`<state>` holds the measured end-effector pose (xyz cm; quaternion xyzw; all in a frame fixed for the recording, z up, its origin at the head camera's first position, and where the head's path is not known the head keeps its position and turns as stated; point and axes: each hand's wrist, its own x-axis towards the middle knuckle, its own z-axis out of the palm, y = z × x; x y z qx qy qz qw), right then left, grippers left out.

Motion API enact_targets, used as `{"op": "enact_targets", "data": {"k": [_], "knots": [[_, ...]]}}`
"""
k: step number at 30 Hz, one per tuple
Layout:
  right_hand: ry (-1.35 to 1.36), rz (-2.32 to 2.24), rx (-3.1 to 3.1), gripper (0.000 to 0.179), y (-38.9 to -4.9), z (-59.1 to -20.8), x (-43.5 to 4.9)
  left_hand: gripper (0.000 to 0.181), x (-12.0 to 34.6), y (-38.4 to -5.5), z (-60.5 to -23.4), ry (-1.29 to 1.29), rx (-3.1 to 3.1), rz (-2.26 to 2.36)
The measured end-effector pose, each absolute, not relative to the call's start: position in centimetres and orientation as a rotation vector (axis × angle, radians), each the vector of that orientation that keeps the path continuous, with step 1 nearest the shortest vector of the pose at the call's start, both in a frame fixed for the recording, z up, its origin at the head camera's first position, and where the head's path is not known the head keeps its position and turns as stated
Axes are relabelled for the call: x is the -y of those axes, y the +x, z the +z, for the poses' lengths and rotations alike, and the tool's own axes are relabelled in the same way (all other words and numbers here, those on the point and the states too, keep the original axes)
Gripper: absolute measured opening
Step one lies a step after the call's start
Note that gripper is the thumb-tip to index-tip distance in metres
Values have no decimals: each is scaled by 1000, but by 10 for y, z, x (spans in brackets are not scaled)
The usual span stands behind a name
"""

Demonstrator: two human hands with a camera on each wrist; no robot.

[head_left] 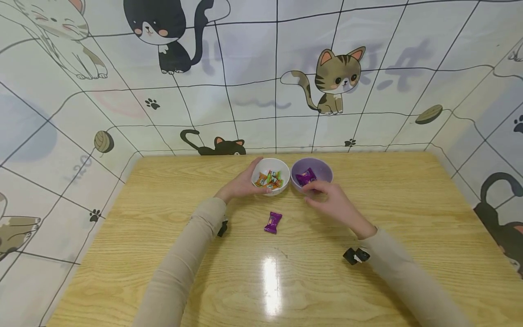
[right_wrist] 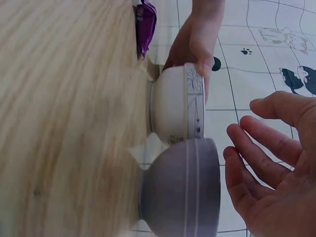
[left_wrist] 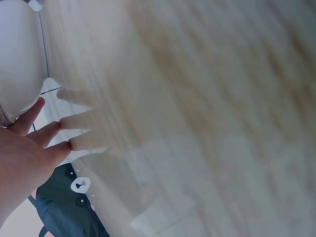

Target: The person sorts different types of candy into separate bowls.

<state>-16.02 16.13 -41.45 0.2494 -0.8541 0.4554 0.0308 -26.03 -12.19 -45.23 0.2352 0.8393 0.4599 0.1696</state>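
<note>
My left hand point(head_left: 242, 185) grips the white bowl point(head_left: 283, 167) from its left side, thumb along the front near the rim. Orange and green wrapped candies point(head_left: 270, 180) lie inside that bowl. Right beside it stands the purple bowl point(head_left: 323, 169), with purple wrapped candies point(head_left: 305, 176) in it. Over the purple bowl's front rim is my right hand point(head_left: 333, 202), its fingers loosely bent. The right wrist view has this hand point(right_wrist: 276, 163) holding nothing, just off the purple bowl's point(right_wrist: 170, 197) opening. One purple candy point(head_left: 273, 222) lies on the table in front of the bowls.
Both bowls stand near the back edge of the wooden table point(head_left: 184, 281). Behind and at the sides hangs a white cloth point(head_left: 253, 59) printed with cats and grid lines. Small black devices point(head_left: 355, 256) sit at the wrists of the beige sleeves point(head_left: 180, 259).
</note>
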Motion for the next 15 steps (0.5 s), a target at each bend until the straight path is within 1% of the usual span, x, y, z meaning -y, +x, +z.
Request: {"op": "enact_targets", "data": {"k": [13, 15], "knots": [[1010, 1396, 2682, 22, -157, -438, -134, 107, 122, -258, -452, 662, -2392, 1308], [1056, 1405, 2691, 23, -157, -440, -129, 106, 121, -253, -442, 655, -2370, 1314]]}}
